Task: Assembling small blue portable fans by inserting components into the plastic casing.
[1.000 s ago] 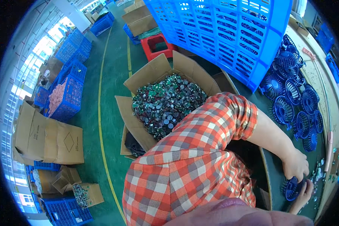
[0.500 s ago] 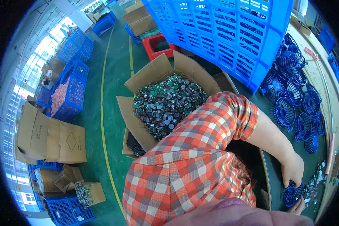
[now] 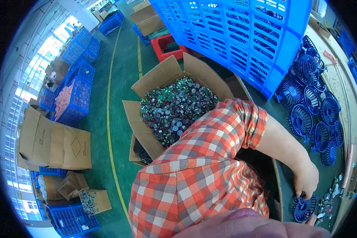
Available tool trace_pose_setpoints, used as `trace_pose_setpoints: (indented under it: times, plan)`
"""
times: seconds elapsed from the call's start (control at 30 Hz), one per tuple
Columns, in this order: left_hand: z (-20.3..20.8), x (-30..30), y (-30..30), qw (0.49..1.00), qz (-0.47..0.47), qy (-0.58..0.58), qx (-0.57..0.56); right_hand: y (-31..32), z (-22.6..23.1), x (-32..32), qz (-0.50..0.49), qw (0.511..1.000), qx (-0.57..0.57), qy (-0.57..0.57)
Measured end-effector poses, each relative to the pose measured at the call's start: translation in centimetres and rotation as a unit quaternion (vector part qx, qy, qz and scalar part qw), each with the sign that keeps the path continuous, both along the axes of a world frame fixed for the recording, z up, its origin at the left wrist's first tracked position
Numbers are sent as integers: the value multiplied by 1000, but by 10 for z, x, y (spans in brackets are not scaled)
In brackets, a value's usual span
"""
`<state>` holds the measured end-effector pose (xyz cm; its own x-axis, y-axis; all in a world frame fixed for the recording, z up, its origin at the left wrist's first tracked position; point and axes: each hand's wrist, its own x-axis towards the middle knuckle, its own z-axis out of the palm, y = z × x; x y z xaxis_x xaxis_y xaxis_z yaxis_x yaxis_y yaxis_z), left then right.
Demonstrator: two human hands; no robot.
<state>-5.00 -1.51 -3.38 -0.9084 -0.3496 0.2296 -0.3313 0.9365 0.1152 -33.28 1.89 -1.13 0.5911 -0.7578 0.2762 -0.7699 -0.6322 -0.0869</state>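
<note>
My left hand (image 3: 306, 180) reaches down at the right. Its thumb and fingers close on the inner part of a round dark-blue slatted plastic cage (image 3: 304, 209), which looks like a small fan guard, over the dark green worktop (image 3: 290, 180). Of my right hand (image 3: 311, 220) only a bit of finger shows, at the lower right rim of this cage; most of it is hidden or out of view. Small green, white and silvery parts (image 3: 329, 202) lie scattered just right of the cage.
Farther along the worktop several similar blue cages (image 3: 321, 135) are heaped. A tall blue crate (image 3: 230, 35) stands beside them. Behind my arm, an open carton (image 3: 146, 127) holds small electronic parts. Crates (image 3: 77, 105) and cartons (image 3: 71, 148) line the left.
The cage has shifted slightly left and tilted differently, with my left hand still on it. My right fingers, stretched out under its rim before, now show less.
</note>
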Motion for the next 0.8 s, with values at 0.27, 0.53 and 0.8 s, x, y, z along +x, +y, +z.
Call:
trace_pose_setpoints:
  times: [0.27, 0.53, 0.8]
  plan:
    - [18, 14, 25, 998, 58, -4, 33, -26, -34, -4, 179, 966, -92, -164]
    - [-2, -7, 7, 999, 53, 7, -7, -45, -57, -36, 39, 988, -49, -139]
    - [-1, -13, 7, 1000, 6, 15, 17, -41, -50, -66, -12, 997, 11, -74]
